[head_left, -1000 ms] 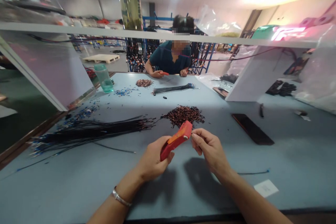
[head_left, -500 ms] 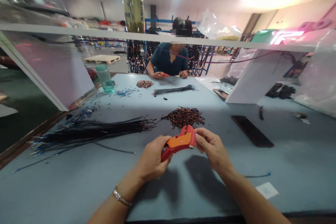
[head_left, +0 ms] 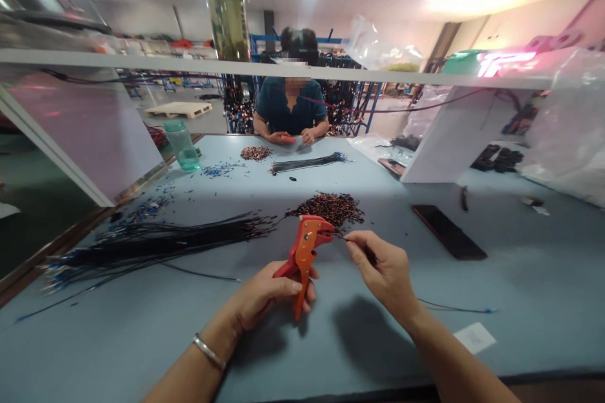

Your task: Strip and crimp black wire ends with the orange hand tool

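Note:
My left hand [head_left: 278, 293] is wrapped round the handles of a red and orange wire stripper [head_left: 306, 245], held upright above the table with its jaws toward the right. Between thumb and finger, my right hand [head_left: 380, 267] pinches a thin black wire [head_left: 341, 237] whose end is at the stripper's jaws. Another length of black wire with a blue tip [head_left: 472, 310] shows to the right of my right wrist. Behind the stripper lies a heap of small black and copper-coloured scraps [head_left: 331, 208]. A bundle of black wires [head_left: 174, 236] lies to the left.
A dark phone [head_left: 449, 232] and a white paper slip [head_left: 475, 337] lie at right. Small blue bits [head_left: 151, 204] are scattered at left near a green bottle [head_left: 182, 146]. Across the table sits a co-worker [head_left: 290, 107] with a red tool, behind a white shelf [head_left: 387, 73].
The stripper has turned from lying sideways to upright, and its jaws now face my right hand. My right hand has drawn slightly away from the tool, and the wire between them shows.

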Motion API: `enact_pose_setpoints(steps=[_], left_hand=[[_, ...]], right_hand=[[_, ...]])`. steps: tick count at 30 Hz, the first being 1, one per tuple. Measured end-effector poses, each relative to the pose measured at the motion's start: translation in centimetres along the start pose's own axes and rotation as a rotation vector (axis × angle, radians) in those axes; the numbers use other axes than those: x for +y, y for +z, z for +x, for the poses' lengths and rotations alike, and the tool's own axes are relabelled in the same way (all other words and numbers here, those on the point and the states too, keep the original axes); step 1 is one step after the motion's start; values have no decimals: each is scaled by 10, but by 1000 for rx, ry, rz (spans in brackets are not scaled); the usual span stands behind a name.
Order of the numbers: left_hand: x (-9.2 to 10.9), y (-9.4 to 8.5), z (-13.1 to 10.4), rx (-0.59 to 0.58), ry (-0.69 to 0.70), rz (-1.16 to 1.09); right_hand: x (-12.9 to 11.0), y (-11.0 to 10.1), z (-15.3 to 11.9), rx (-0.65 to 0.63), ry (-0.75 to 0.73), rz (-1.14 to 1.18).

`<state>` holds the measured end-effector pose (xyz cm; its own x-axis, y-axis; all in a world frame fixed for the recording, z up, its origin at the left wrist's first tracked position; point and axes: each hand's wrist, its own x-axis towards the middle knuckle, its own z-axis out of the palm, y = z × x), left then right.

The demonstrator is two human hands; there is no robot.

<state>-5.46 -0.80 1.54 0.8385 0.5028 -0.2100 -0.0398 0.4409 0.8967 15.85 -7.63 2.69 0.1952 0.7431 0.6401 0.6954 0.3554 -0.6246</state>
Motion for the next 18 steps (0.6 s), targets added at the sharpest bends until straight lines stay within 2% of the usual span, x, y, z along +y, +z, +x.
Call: enact_pose_setpoints(steps=[18], left_hand=[[0, 0, -1, -34, -8, 21]], right_hand=[[6, 5, -2, -19, -26, -3]])
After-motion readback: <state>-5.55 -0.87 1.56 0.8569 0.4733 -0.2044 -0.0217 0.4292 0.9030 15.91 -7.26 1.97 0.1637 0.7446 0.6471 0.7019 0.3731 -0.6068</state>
